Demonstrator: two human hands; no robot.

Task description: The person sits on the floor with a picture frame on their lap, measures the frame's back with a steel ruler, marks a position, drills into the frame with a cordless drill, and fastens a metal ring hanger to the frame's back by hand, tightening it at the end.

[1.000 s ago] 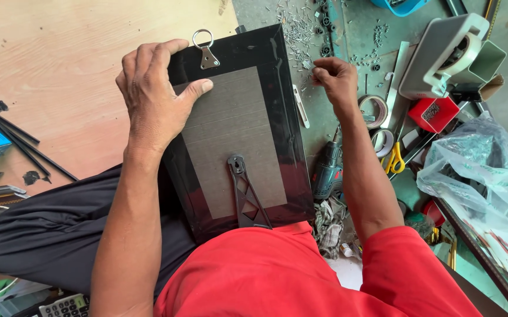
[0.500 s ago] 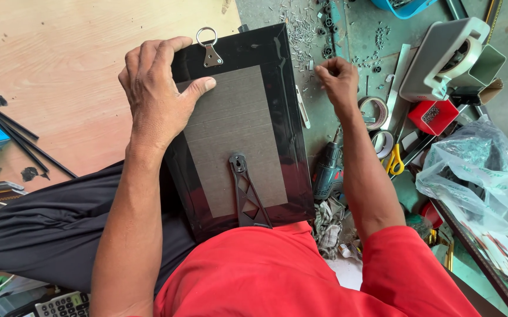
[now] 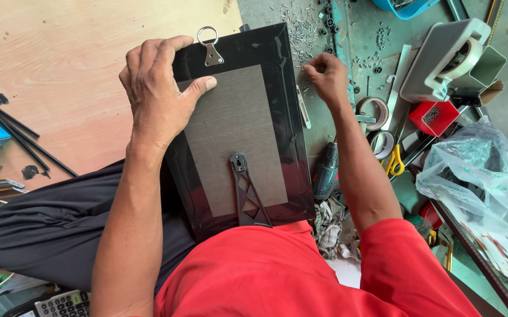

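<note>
A black picture frame (image 3: 277, 88) lies face down on my lap, its grey backing board (image 3: 236, 135) up. A metal ring hanger (image 3: 208, 44) sits at its top edge and a black easel stand (image 3: 247, 194) at its lower middle. My left hand (image 3: 157, 94) presses flat on the frame's upper left part, thumb on the backing. My right hand (image 3: 325, 76) is off the frame's right edge, fingers pinched together over scattered small nails (image 3: 304, 23) on the green floor. Whether it holds a nail is too small to tell.
A cordless drill (image 3: 326, 170) lies right of the frame. Tape rolls (image 3: 373, 111), yellow-handled scissors (image 3: 393, 164), a red box (image 3: 433, 117), a grey tape dispenser (image 3: 444, 58) and a plastic bag (image 3: 477, 176) crowd the right. A plywood sheet (image 3: 48, 70) lies left, with black strips (image 3: 13, 135).
My right hand has shifted slightly along the nail pile beside the frame's upper right edge. My left hand stays pressed on the frame.
</note>
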